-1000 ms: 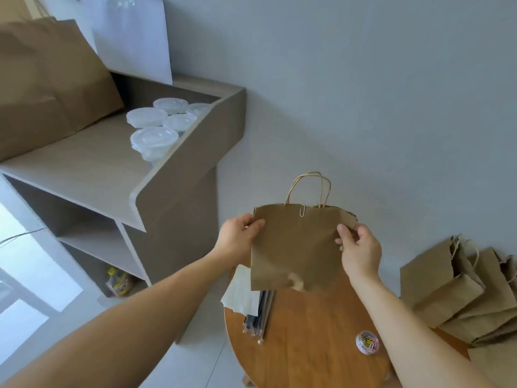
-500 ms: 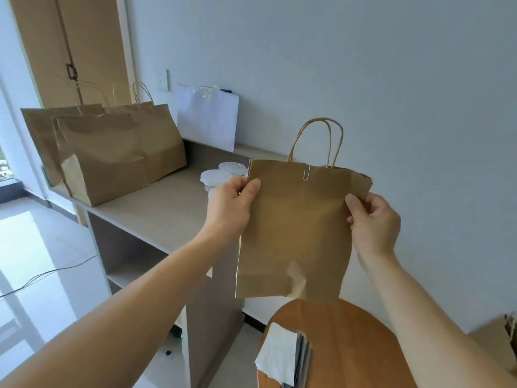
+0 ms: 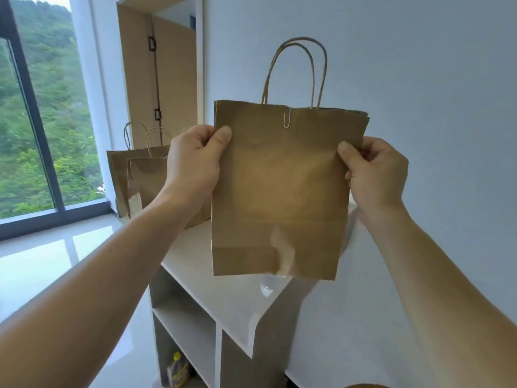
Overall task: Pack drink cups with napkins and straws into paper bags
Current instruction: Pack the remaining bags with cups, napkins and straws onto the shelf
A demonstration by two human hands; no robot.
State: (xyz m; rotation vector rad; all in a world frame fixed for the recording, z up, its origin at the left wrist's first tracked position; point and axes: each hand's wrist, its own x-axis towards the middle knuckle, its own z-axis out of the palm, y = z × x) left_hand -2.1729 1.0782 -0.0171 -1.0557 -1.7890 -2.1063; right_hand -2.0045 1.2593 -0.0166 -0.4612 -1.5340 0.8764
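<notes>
Holds a brown paper bag (image 3: 279,191) upright in the air, above the near end of the counter (image 3: 223,298) and clear of it. Pinches the bag's left edge with the left hand (image 3: 193,166), thumb in front, fingers (image 3: 195,137) curled round behind. Does the same at the right edge with the right hand (image 3: 375,175). Grips high on both sides, just under the mouth. Closed at the mouth with a paper clip (image 3: 287,118), just beside the twisted handles (image 3: 295,71) upright above the rim. Looks flat; cannot tell whether anything lies inside.

Seems very light, thin and limp, quick to crease, with a crumple showing low on the front. Not slippery: dry, matte, easy to grip. Likely tears if pulled hard at the mouth or at the handle roots. Stays spread only between two grips; probably sags or swings if taken by one corner. Best taken at the side folds, as here, or by the handles. Wants a flat landing on its base fold, perhaps toward the counter's far end beside the other bags (image 3: 145,180) standing there.
</notes>
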